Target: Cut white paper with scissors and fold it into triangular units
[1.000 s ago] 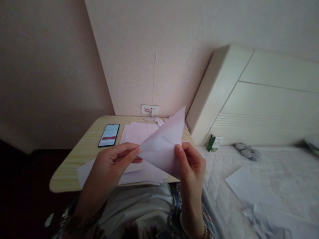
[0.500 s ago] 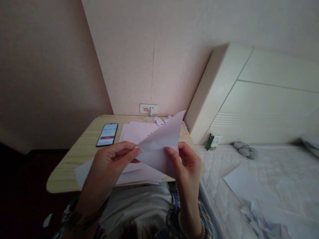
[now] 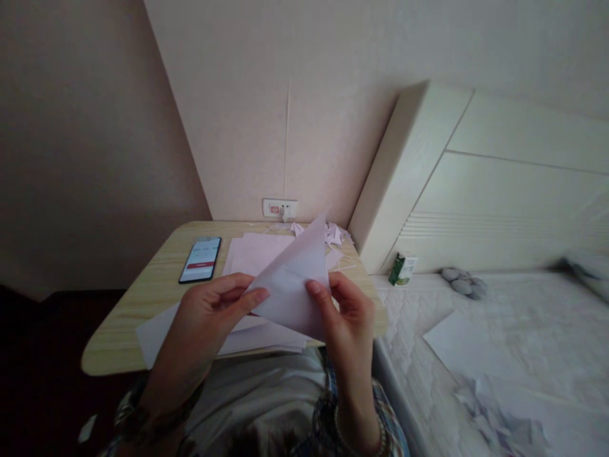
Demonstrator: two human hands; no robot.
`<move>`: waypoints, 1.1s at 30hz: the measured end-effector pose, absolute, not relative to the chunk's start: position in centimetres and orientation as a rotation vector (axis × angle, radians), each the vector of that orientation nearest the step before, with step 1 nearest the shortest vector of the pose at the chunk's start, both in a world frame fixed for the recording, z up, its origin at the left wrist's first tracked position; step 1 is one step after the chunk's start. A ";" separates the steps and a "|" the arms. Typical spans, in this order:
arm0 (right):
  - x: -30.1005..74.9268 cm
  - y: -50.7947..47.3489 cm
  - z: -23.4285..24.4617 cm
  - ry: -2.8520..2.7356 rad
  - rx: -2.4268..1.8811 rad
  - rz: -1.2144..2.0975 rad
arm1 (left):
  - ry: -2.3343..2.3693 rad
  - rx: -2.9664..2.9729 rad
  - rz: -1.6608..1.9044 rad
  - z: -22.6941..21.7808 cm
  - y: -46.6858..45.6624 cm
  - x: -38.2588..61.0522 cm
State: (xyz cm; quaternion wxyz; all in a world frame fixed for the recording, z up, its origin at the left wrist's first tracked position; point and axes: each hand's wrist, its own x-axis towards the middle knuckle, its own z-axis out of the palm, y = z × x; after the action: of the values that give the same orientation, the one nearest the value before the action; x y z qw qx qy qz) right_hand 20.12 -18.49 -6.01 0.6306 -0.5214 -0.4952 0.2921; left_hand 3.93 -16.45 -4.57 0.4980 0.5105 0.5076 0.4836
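A folded sheet of white paper is held up above the near part of the table, its pointed corner tilted up and to the right. My left hand pinches its left corner between thumb and fingers. On the right side, my right hand grips the paper, thumb flat on the front and fingers behind. Beneath the hands lie loose sheets of paper near the table's front edge. Behind them rests a paper stack, partly covered by the held sheet.
A phone with a lit screen lies on the wooden table. Folded paper pieces sit at the back, below a wall socket. On the bed at right are a small green-and-white carton, a grey item and crumpled papers.
Both hands and the folded paper have shifted slightly left in view, and the paper's tip is turned more upright. The whole scene has moved a little left too.
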 end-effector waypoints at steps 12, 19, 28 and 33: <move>20.5 -18.6 -6.2 -1.153 -1.168 0.629 | 1.228 1.284 1.244 -4.6 -16.8 4.0; 21.3 -18.9 -7.3 -0.930 -1.060 0.752 | 1.084 1.187 1.338 -3.9 -17.3 4.8; 21.3 -18.7 -7.2 -0.891 -1.021 0.779 | 1.022 1.083 1.382 -4.2 -17.4 5.0; 21.3 -18.9 -7.3 -0.906 -0.999 0.748 | 0.994 1.031 1.437 -4.7 -17.2 5.3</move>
State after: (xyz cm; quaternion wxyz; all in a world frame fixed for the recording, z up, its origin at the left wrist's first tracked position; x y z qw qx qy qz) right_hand 21.31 -18.87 -7.33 0.7172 -0.4513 -0.4093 0.3382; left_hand 5.35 -17.17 -4.68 0.5280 0.4316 0.4161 0.6015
